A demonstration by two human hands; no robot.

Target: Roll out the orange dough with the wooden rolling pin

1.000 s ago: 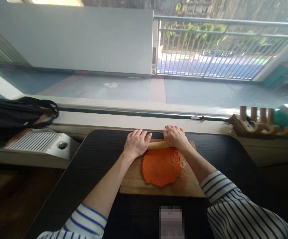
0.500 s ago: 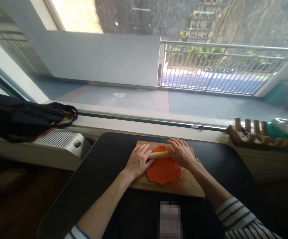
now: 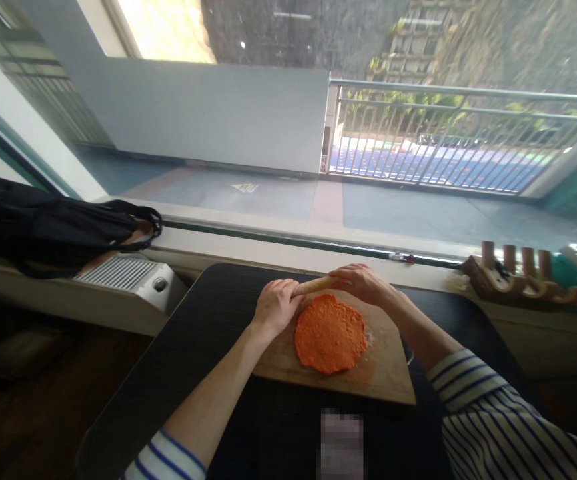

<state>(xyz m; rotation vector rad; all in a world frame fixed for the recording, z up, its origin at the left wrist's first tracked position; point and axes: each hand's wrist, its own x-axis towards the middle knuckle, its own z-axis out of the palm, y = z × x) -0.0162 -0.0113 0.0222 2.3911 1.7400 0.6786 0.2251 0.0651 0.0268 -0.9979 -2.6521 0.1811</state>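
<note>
A flat round of orange dough [image 3: 330, 333] lies on a wooden board [image 3: 383, 373] on the black table [image 3: 188, 347]. A thin wooden rolling pin [image 3: 315, 286] is held tilted just above the board's far edge, beyond the dough. My left hand [image 3: 274, 307] is closed round its left end. My right hand [image 3: 361, 281] grips its right end with curled fingers. Both striped sleeves show at the bottom.
A window sill runs behind the table, with a wooden peg rack [image 3: 518, 277] at right. A white heater [image 3: 126, 277] and a black bag [image 3: 43, 227] sit at left. A blurred patch [image 3: 341, 443] lies at the near table edge.
The pin rolled from the far edge back over the dough, then went forward again. It is now lifted off the dough at the far edge, and the dough looks wider.
</note>
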